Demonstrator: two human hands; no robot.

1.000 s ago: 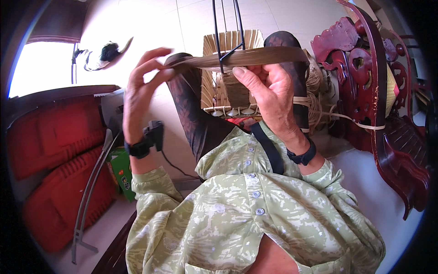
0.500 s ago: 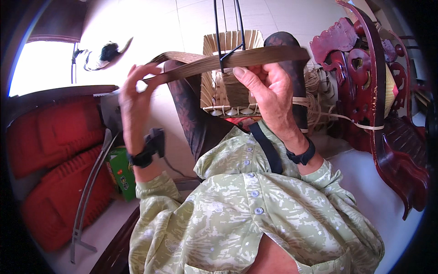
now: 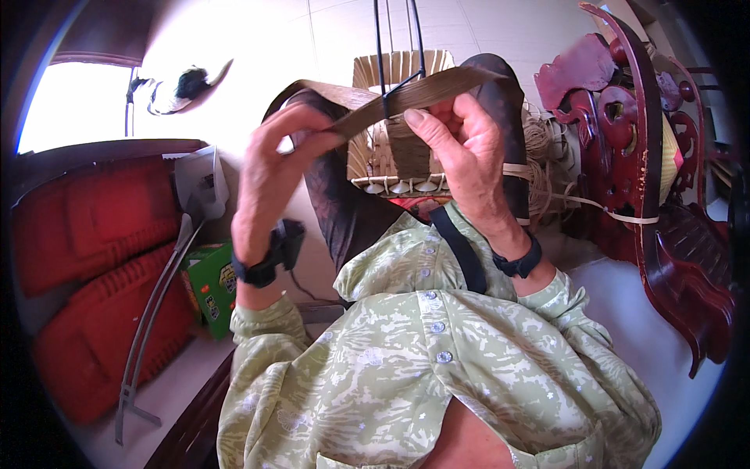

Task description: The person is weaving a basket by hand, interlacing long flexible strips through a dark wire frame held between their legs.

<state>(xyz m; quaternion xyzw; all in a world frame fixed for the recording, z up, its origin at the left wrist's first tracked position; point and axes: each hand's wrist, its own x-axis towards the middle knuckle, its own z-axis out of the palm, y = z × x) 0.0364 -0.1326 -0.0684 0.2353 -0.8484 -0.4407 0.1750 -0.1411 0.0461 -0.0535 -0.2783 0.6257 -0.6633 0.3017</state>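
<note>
The work looks partway along: a long, flat, brown, fibrous strip already runs across a set of thin, black, hanging rods or cords, and one black length crosses in front of it, while a short, brown, flat flap hangs below that crossing. Whether the flap is joined to the strip behind the crossing is hidden. What seems left is the slack part, since a wide loop lies loose over both knees and no finished fastening can be seen. The left hand has its fingers closed on the strip at the left end of its front run, thumb below and the others above. The right hand appears to be pinching just under the strip, right of the black crossing, with its thumb tip touching the top of the flap and its other fingers curled partly out of sight behind. The strip therefore slants upward from the left fingers, passes just above the right thumb and bends round over the right knee. Beyond the hands stands a pale, woven, rectangular basket, between the knees, and tangled, beige cord lies beside the right leg.
</note>
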